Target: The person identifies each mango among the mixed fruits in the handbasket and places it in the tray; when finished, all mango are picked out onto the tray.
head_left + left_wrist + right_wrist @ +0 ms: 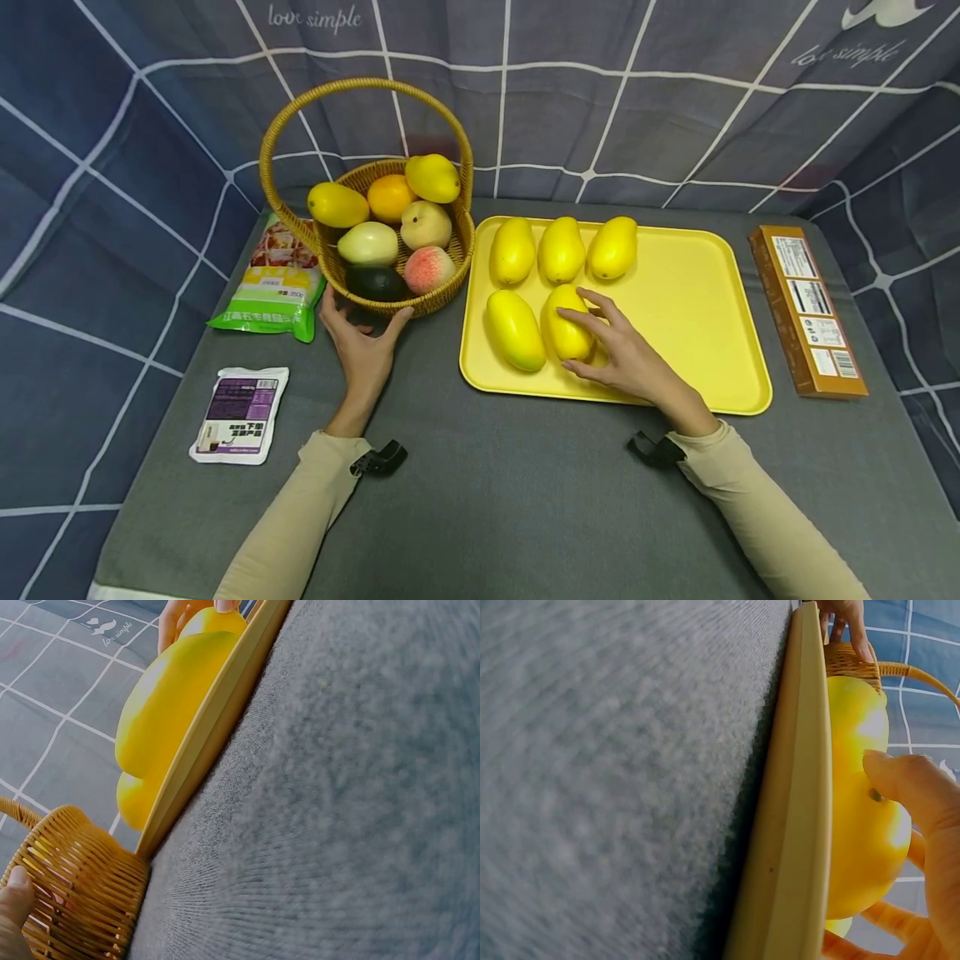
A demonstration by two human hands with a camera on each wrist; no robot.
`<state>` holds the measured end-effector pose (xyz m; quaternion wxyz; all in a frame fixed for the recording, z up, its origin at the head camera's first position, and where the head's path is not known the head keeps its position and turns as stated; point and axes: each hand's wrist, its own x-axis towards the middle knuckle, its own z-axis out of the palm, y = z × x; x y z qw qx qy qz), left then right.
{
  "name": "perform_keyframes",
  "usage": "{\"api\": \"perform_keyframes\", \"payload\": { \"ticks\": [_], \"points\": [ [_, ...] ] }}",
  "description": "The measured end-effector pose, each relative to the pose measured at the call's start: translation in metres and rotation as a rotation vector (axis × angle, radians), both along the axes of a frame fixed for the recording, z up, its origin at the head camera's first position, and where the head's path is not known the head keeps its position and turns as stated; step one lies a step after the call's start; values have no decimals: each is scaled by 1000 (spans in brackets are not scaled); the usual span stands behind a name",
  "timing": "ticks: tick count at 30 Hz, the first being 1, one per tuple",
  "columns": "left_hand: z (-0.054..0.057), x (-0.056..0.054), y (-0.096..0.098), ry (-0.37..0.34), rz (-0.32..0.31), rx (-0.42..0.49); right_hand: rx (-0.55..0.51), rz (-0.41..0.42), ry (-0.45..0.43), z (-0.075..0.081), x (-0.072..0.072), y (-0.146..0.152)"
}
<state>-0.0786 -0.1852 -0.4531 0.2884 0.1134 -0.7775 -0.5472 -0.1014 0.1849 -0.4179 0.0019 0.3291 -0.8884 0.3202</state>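
Brown box (808,312) right of tray (693,312); green packet (272,287) beside basket (435,302). Other mangoes (562,252) behind, left. Left hand (363,348) grips basket's near side; right hand (632,360) holds glossy yellow mango (565,331), tray's front row.

The blue-grey, white-gridded fabric curtain (558,112) reads "love simple" at far left and right, the green plastic bag (279,290) at left "350g", the white-and-purple pouch (238,415) nearer "下单", and the brown oblong box (807,312) at right bears illegibly small labels.
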Motion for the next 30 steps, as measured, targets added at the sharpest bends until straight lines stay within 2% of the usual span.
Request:
{"api": "perform_keyframes", "payload": {
  "ticks": [5, 10, 17, 24, 30],
  "points": [
    [0, 0, 1, -6, -4, 3, -14, -10, 97, 4, 2, -1],
    [1, -1, 1, -4, -1, 3, -52, -16, 200, 17, -1, -8],
    [1, 0, 0, -2, 10, -3, -91, 45, 219, 49, -15, -39],
    [1, 0, -2, -2, 10, 1, -73, 145, 209, 82, -46, -91],
    [0, 0, -1, 14, 1, 2, -69, 205, 180, 97, -80, -137]
  ]
}}
